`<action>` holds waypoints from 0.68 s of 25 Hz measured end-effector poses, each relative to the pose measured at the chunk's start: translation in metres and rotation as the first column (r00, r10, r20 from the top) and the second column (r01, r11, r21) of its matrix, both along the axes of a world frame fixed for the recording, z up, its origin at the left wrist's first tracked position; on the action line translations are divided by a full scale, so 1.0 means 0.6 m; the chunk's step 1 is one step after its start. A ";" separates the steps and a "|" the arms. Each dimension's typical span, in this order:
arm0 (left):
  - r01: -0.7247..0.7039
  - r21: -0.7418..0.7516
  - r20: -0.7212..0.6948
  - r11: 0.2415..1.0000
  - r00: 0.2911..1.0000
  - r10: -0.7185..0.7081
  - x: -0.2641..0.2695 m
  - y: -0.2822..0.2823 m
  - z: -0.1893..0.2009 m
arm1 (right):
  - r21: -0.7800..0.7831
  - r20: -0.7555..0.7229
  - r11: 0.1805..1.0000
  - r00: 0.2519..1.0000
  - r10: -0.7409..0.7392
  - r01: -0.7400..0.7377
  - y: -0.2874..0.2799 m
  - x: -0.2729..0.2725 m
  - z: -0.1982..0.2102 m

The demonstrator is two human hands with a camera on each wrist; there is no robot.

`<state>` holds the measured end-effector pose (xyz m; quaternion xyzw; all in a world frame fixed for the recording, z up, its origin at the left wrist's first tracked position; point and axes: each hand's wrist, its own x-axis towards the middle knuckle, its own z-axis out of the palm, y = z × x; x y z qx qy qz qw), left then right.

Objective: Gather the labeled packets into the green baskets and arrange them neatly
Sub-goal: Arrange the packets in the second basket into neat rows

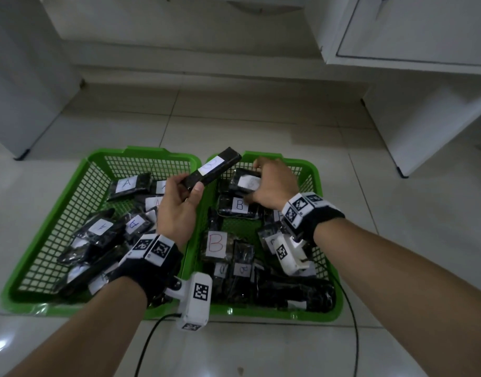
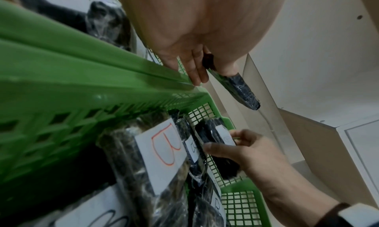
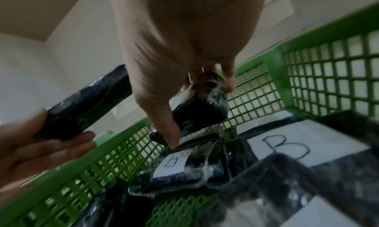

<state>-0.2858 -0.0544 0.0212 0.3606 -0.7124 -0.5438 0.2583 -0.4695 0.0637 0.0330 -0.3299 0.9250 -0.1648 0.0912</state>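
Observation:
Two green baskets stand side by side on the floor. The left basket [image 1: 70,197] holds black packets labeled A [image 1: 126,183]; the right basket [image 1: 318,183] holds packets labeled B [image 1: 239,205]. My left hand [image 1: 179,205] grips a long black packet [image 1: 212,168] with a white label, raised over the rims between the baskets. The same long packet [image 2: 242,89] shows in the left wrist view. My right hand [image 1: 272,183] grips a black labeled packet [image 1: 246,180] at the far end of the right basket, also seen as the gripped packet [image 3: 205,104] in the right wrist view.
White cabinets [image 1: 413,31] stand behind the baskets on the right, and a white unit [image 1: 19,77] on the left. The tiled floor [image 1: 234,115] stretches beyond the baskets. A black cable [image 1: 149,341] trails from my left wrist camera across the near floor.

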 end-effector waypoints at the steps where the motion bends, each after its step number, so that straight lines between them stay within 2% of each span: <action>1: 0.008 -0.008 0.002 1.000 1.000 -0.007 0.000 0.000 -0.001 | -0.006 -0.085 0.998 0.995 0.056 -0.056 -0.005 0.005 -0.001; 5: 0.025 -0.023 0.008 0.999 1.000 -0.024 0.002 -0.002 -0.008 | 0.077 -0.235 0.976 0.948 0.215 -0.202 -0.036 0.019 -0.019; 8: 0.018 -0.051 0.014 0.999 1.000 -0.018 0.002 -0.003 -0.009 | 0.063 -0.248 0.980 0.949 0.196 -0.187 -0.040 0.023 -0.037; 11: 0.030 -0.062 0.029 0.998 0.999 -0.028 0.003 0.000 -0.008 | -0.011 -0.105 0.989 0.984 0.146 -0.148 -0.034 0.013 -0.032; 13: 0.049 -0.073 0.046 0.996 0.998 -0.046 0.006 0.003 -0.004 | -0.073 0.006 0.995 0.998 0.066 -0.065 -0.021 0.000 -0.015; 17: 0.086 -0.123 0.091 0.989 0.993 -0.076 0.011 0.013 0.012 | -0.131 0.073 0.991 0.997 -0.029 0.038 0.044 -0.018 0.016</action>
